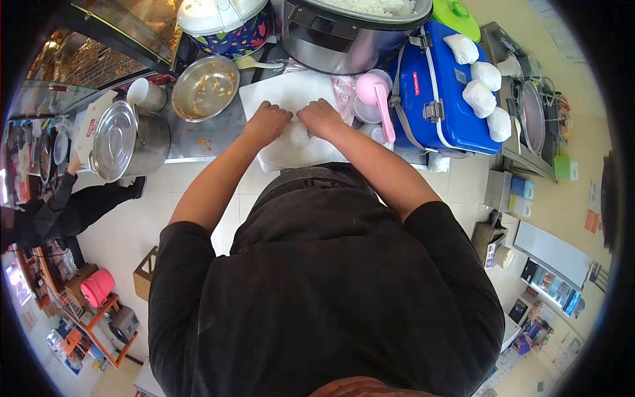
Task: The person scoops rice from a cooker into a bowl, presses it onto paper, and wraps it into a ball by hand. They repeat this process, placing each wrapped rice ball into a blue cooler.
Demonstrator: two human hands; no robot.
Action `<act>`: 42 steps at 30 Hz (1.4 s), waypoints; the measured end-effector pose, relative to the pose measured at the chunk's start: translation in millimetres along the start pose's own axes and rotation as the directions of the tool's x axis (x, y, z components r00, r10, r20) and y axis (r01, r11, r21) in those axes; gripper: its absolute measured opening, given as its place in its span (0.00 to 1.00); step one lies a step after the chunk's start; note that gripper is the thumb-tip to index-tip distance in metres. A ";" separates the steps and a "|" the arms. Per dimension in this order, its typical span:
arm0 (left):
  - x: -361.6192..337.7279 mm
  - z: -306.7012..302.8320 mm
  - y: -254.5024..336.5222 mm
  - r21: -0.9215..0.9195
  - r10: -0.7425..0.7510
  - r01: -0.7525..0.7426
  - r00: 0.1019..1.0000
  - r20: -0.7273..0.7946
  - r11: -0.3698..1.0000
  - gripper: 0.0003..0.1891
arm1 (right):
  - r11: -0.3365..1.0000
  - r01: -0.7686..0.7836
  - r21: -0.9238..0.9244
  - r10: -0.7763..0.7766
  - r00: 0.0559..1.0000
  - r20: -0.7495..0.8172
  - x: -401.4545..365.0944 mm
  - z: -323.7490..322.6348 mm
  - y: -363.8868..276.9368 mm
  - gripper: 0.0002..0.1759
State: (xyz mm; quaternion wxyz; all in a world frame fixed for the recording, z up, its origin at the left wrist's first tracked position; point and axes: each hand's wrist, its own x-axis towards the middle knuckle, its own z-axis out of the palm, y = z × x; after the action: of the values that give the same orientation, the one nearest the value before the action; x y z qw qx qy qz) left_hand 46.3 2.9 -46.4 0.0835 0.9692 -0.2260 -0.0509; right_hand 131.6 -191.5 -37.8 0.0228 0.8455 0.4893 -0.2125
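Observation:
On white paper at the counter's front edge, a pale wrapped bundle lies between my two hands. My left hand is closed at the bundle's left side, its fingers curled down. Across from it, my right hand is closed in the same way at the right side. What the fingertips pinch is too small to make out. A pink scoop rests on clear plastic tubs just right of the paper. Several white wrapped bundles sit on the blue cooler.
A steel bowl with food bits and a lidded steel pot stand on the left. Behind the paper is a large rice cooker, beside a floral container. Another person stands at the far left.

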 end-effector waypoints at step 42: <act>-17.5 -53.4 45.3 -0.982 -0.319 -0.060 0.940 -0.116 0.181 0.30 | 0.222 0.339 0.914 0.438 0.803 -0.404 -96.9 -18.2 -44.6 0.39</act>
State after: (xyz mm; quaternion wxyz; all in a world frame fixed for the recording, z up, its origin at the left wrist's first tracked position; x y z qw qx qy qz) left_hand 18.5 -21.9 15.4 0.7068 0.7048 -0.0422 -0.0439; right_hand 58.7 -243.1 23.3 -0.6555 0.7034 0.1962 -0.1925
